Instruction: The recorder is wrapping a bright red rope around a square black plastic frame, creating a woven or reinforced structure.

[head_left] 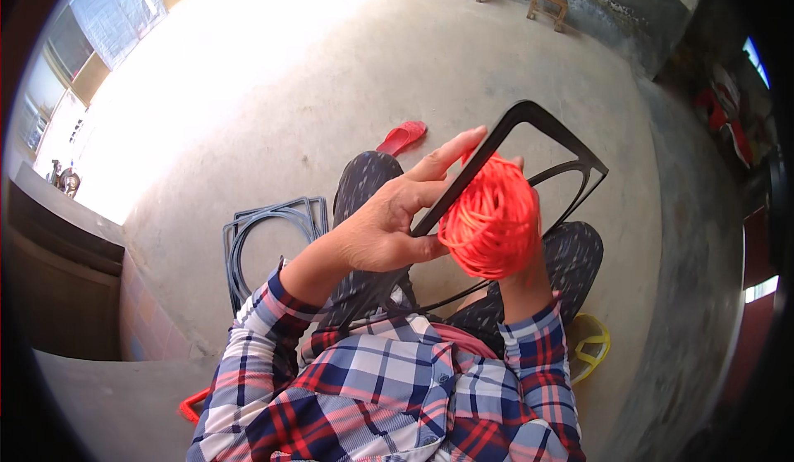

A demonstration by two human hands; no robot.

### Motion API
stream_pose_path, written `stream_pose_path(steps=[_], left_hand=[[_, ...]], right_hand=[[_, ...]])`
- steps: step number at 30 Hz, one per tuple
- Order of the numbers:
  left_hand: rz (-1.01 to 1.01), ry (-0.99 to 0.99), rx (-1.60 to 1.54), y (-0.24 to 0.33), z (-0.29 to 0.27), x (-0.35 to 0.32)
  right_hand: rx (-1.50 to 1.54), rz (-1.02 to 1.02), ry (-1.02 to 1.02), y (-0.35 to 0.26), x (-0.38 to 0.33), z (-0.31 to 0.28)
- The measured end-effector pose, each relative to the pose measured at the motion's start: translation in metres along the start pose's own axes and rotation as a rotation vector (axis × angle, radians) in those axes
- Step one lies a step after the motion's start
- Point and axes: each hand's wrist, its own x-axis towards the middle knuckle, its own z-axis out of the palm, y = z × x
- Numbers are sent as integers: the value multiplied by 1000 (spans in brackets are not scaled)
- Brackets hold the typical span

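Observation:
A black plastic-looking frame (552,127), squared on the outside with a curved inner ring, is held tilted above my lap. My left hand (389,214) grips its left bar, the thumb on the near side and the index finger stretched along the bar. In front of that bar, a ball of orange-red cord (492,218) sits in my right hand (526,280). Most of the right hand is hidden behind the ball; a fingertip shows at its top edge. The near part of the frame runs down across my knees, and I cannot tell whether cord is wound on it.
Several grey-blue frames with round rings (273,214) lie stacked on the floor to my left. A red slipper (403,136) is beyond my left knee. A yellow object (592,346) lies by my right side. Wooden stools (547,9) stand along the far wall.

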Motion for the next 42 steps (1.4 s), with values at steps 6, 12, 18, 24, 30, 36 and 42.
stream_pose_path(steps=[6, 12, 18, 24, 30, 36, 42], left_hand=[[-34, 38, 162, 0, -4, -4], [-87, 165, 105, 3, -5, -11], [-45, 254, 254, -10, -17, -20], [-416, 303, -200, -6, -24, -29], [-284, 392, -244, -11, -22, -30], [-425, 333, 15, 7, -12, -21], [84, 181, 567, 14, -2, -2]], right_hand=[[-223, -375, 164, -15, 21, -23], [-286, -204, 490, -41, -15, -73], [-362, -492, 198, -29, -62, -50], [-354, -268, -371, -30, -99, 20], [-142, -455, -21, -34, -114, 0], [-350, -449, 277, -32, -77, -20], [-1041, -350, 214, -21, -23, 43]])
